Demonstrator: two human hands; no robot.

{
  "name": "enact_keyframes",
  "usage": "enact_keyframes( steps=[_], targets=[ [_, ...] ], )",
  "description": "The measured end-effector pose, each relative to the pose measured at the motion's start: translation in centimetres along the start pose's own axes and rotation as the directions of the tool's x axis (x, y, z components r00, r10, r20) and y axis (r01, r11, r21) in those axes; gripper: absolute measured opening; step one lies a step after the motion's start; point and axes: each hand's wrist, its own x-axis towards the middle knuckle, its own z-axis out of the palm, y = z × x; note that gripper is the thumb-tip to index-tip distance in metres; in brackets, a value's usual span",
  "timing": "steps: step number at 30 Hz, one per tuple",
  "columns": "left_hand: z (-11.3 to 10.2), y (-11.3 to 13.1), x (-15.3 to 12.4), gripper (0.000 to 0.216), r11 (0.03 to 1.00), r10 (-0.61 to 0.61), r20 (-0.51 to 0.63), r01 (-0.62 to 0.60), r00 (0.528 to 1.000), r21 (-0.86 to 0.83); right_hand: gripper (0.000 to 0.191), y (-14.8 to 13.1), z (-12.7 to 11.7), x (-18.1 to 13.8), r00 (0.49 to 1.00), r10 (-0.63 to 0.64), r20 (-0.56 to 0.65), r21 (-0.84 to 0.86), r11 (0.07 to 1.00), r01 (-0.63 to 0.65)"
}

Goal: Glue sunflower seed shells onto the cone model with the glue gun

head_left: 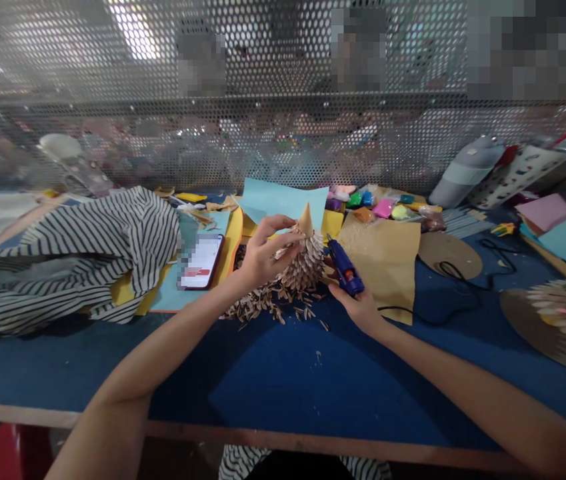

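Observation:
A paper cone (305, 220) stands upright on the table, its lower part layered with pale shells that look like sunflower seed husks and its tan tip bare. My left hand (265, 252) reaches the cone's left side, fingertips brought together against the upper edge of the husk layer; whatever is between them is too small to make out. My right hand (360, 308) grips a blue glue gun (345, 268) just right of the cone, nozzle pointing up toward it. Loose husks (277, 303) lie scattered around the cone's base.
A phone (203, 261) and striped cloth (133, 247) lie at left. Behind are blue paper (283, 203) and colourful clay packets (383, 205). Right are brown paper (387, 260), a black cord (463, 270), cardboard discs (450, 255), a bottle (465, 173); perforated metal panel (283, 143) behind.

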Motion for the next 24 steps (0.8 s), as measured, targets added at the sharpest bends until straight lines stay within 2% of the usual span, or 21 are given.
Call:
enact_keyframes(
  steps=[12, 15, 18, 21, 22, 24],
  targets=[
    [0.0, 0.0, -0.1, 0.029, 0.998, 0.026, -0.017, -0.027, 1.000, -0.053, 0.047, -0.2, 0.0, 0.1, 1.000, -0.004, 0.022, 0.012, 1.000, 0.003],
    [-0.3, 0.3, 0.3, 0.027, 1.000, 0.000, -0.027, 0.000, 1.000, -0.024, 0.046, -0.1, -0.1, 0.1, 1.000, -0.003, 0.013, 0.005, 1.000, 0.002],
    [-0.7, 0.9, 0.6, 0.022, 0.994, -0.060, -0.129, 0.070, 0.990, 0.081, 0.045, 0.1, -0.3, 0.1, 1.000, 0.000, 0.007, -0.010, 1.000, 0.000],
    [-1.3, 2.3, 0.5, 0.021, 0.990, -0.065, -0.219, 0.090, 0.974, 0.106, 0.042, 0.3, -0.5, 0.1, 1.000, -0.001, 0.004, -0.026, 1.000, 0.001],
    [-1.5, 2.9, 0.2, 0.022, 0.992, -0.057, -0.198, 0.078, 0.979, 0.097, 0.041, 0.4, -0.5, 0.1, 1.000, 0.006, -0.004, -0.031, 1.000, -0.006],
    [-1.8, 4.2, -0.7, 0.023, 0.995, -0.065, -0.079, 0.071, 0.995, 0.073, 0.041, 0.6, -0.6, 0.1, 0.999, 0.023, -0.027, -0.032, 0.999, -0.023]
  ],
)
